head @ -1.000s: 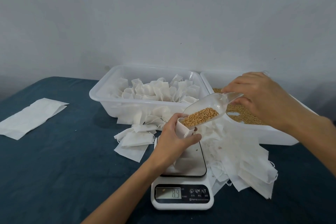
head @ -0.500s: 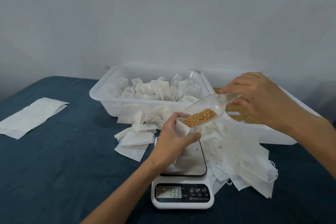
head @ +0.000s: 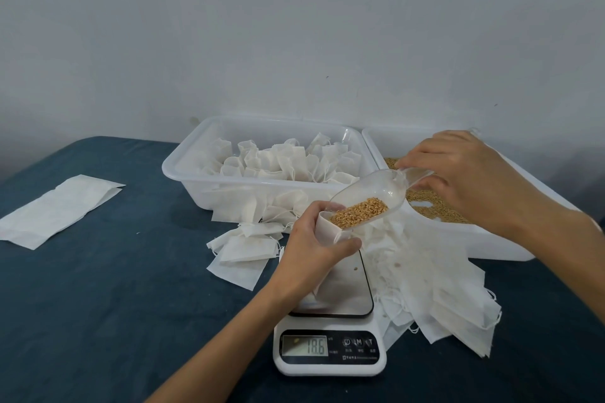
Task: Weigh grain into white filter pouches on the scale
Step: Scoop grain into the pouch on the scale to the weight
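The pour is under way. The left hand grips a white filter pouch, fingers and thumb curled round it, holding it upright with its mouth open on the scale, which stands near the front edge of the bench. The right hand pinches the handle of a clear plastic scoop and tips it so the lip rests at the pouch's mouth; the grain is heaped at the scoop's lower end. The display appears to read 18.6.

Toward the back of the bench, the left tub holds filled pouches and the right tub holds loose grain. Flat empty pouches lie piled just right of the scale, with a few more to its left.

What the target weight is cannot be told, so the next move likely calls for a slow, steady tilt with an eye on the display, levelling the scoop once the figure is reached. The left hand probably adds to the reading while it steadies the pouch, so easing that grip before trusting the number seems wise.
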`<state>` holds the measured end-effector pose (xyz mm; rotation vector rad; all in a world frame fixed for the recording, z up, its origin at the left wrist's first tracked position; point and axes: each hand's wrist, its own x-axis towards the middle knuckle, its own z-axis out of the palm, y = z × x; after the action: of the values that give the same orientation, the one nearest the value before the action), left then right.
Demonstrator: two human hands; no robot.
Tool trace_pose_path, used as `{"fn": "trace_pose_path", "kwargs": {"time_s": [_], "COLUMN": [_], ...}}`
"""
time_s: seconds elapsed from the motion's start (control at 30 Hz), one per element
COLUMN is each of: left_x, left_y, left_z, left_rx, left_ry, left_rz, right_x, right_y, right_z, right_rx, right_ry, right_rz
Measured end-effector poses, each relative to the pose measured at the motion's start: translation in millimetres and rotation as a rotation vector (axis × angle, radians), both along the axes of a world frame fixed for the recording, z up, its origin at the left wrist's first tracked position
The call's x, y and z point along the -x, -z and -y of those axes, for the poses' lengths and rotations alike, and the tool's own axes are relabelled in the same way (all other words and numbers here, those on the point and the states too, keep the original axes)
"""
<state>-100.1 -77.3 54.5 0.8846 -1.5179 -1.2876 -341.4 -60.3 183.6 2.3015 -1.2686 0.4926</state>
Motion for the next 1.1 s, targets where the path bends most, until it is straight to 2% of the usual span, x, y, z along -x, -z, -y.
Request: {"fn": "trace_pose_path", "kwargs": {"time_s": [1.1], "left_x": [-0.1], "left_y": [4.9], "left_z": [5.1], "left_rx": [0.052], "left_ry": [-0.03], "left_rz": [0.035], "right_x": [-1.4], "right_y": [-0.2], "right_z": [1.1], "right_rx": [0.012], "right_ry": [0.0], "right_rz": [-0.014]}}
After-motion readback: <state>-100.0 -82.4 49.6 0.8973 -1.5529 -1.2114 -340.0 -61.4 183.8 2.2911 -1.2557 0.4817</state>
